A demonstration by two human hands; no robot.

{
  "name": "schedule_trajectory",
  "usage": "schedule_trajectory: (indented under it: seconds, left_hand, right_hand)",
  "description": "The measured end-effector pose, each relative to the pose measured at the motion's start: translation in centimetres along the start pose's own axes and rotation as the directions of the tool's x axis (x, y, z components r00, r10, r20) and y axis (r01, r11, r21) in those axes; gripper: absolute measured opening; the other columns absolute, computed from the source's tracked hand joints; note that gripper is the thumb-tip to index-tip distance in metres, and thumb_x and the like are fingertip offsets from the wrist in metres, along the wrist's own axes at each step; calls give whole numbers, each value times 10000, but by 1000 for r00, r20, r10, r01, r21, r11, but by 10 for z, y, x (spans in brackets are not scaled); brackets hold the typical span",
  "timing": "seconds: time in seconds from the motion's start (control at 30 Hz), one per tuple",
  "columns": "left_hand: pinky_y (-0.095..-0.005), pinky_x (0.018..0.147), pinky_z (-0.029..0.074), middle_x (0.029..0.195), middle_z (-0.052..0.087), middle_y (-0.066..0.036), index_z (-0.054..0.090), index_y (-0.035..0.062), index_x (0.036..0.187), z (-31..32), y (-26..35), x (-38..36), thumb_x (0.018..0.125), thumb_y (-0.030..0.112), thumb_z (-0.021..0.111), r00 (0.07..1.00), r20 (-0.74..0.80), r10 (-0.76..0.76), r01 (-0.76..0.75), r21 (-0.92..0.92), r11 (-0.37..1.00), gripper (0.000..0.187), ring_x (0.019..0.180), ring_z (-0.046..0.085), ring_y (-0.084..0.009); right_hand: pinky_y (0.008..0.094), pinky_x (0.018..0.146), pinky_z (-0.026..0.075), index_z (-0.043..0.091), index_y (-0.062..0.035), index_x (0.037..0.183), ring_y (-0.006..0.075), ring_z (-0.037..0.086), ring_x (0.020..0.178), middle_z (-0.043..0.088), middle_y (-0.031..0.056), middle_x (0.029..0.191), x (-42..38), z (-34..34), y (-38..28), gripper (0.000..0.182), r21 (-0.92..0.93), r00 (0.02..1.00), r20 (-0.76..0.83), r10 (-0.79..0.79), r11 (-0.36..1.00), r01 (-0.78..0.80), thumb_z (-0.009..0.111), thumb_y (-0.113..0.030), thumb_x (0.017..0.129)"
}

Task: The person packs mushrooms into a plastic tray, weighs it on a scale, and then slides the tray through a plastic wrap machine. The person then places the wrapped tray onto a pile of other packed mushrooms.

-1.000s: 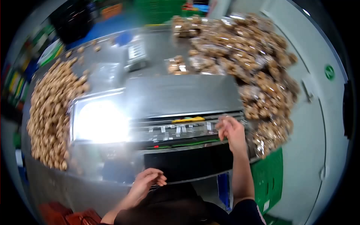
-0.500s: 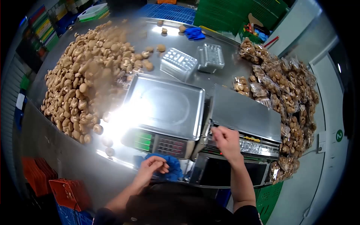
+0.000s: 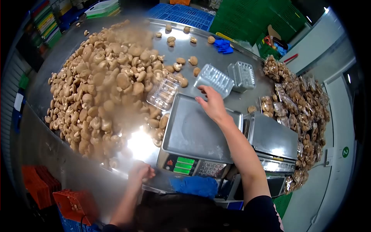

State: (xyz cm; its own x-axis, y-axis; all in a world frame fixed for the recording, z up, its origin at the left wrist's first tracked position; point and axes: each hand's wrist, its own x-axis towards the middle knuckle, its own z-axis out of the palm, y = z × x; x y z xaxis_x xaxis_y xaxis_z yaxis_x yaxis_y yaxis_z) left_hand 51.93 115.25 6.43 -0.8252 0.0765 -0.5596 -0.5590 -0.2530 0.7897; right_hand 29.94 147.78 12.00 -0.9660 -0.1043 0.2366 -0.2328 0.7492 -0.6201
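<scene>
My right hand (image 3: pixel 210 103) reaches across the weighing scale's metal pan (image 3: pixel 195 129), fingers apart and nothing in them. Its fingertips are right at the near side of a stack of clear plastic trays (image 3: pixel 216 80). Beside that stack stands a second tray stack (image 3: pixel 243 76). My left hand (image 3: pixel 141 172) is curled closed, slightly blurred, left of the scale's green display (image 3: pixel 184 165), and nothing shows in it. One single clear tray (image 3: pixel 164 92) leans against the big heap of brown mushrooms (image 3: pixel 96 89), left of the pan.
Bagged mushrooms (image 3: pixel 305 112) are piled along the right edge. A wrapping machine (image 3: pixel 272 135) stands right of the scale, and a blue cloth (image 3: pixel 195 186) lies in front. Loose mushrooms and a blue glove (image 3: pixel 223 45) lie toward the back. Red crates (image 3: pixel 75 205) sit at lower left.
My right hand has left the wrapping machine and moved forward and left over the scale to the tray stack. My left hand has shifted left, off the blue cloth. The view has turned left.
</scene>
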Motion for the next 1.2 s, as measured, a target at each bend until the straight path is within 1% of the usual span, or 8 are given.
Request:
schedule_trajectory:
  seconds: [0.2, 0.27, 0.33, 0.43, 0.57, 0.77, 0.97, 1.2]
  left_hand:
    - [-275, 678, 513, 871, 657, -94, 595, 2, 993, 8, 4, 27, 931, 138, 570, 995, -32, 92, -92, -4, 996, 152, 713, 642, -181]
    - [-318, 741, 513, 903, 644, -118, 596, -5, 1002, -1, -4, 24, 889, 126, 618, 978, -17, 209, -189, 364, 912, 174, 793, 636, -225]
    - [-381, 865, 474, 995, 610, -138, 592, 18, 1047, -4, -4, 6, 840, 129, 672, 922, 61, 381, -311, 703, 640, 248, 947, 598, -309]
    - [-468, 1017, 366, 1341, 487, -142, 596, 104, 1168, -15, -7, -1, 758, 167, 710, 807, 299, 510, -441, 878, 183, 430, 1274, 412, -387]
    - [-525, 1080, 274, 1467, 358, -134, 578, 137, 1211, -47, -34, 15, 801, 272, 693, 843, 470, 260, -474, 879, -51, 447, 1382, 264, -386]
    - [-495, 1006, 352, 1401, 442, -126, 625, 112, 1098, -86, -34, 52, 823, 301, 674, 673, 682, 286, -714, 700, 11, 337, 1325, 360, -362]
    - [-479, 1010, 346, 1269, 512, -137, 561, 31, 813, -96, -26, 65, 798, 182, 662, 531, 756, 383, -757, 626, -185, 182, 1273, 409, -342]
    - [-497, 1012, 336, 1175, 553, -109, 579, 32, 812, -86, -1, 100, 759, 216, 671, 443, 672, 593, -585, 718, -377, 212, 1233, 433, -298]
  right_hand:
    - [418, 919, 468, 532, -30, 1240, 349, 573, 1121, 588, 192, 1226, 110, 86, 38, 538, -212, 979, 16, 202, 958, -194, 705, -294, 804]
    - [436, 910, 469, 588, -16, 1180, 352, 596, 1086, 616, 203, 1190, 126, 100, 38, 484, -294, 917, 174, 358, 908, -299, 680, -328, 821]
    - [392, 697, 553, 696, -4, 874, 271, 695, 694, 698, 177, 804, 138, 123, 76, 261, -327, 898, 320, 302, 925, -195, 626, -254, 842]
    - [355, 532, 527, 642, 47, 928, 218, 666, 574, 667, 177, 726, 128, 74, 34, 224, -54, 946, 193, 261, 965, -255, 545, -143, 859]
    - [266, 359, 393, 535, 53, 1117, 111, 492, 412, 546, 62, 611, 84, 20, 6, 259, 304, 958, 51, 282, 909, -284, 473, -68, 897]
    - [227, 358, 343, 564, -25, 1211, 68, 435, 410, 520, 7, 598, -48, 7, -74, 362, 447, 768, 575, 282, 678, -583, 421, -34, 878]
    - [450, 710, 508, 633, 0, 1082, 406, 644, 744, 638, 263, 769, -130, 46, -118, 297, 16, 827, 544, 144, 983, -182, 559, -100, 813]
    - [442, 723, 517, 629, 58, 1062, 408, 650, 737, 645, 275, 777, -154, 107, -122, 299, -139, 759, 637, 132, 989, -56, 569, -119, 829]
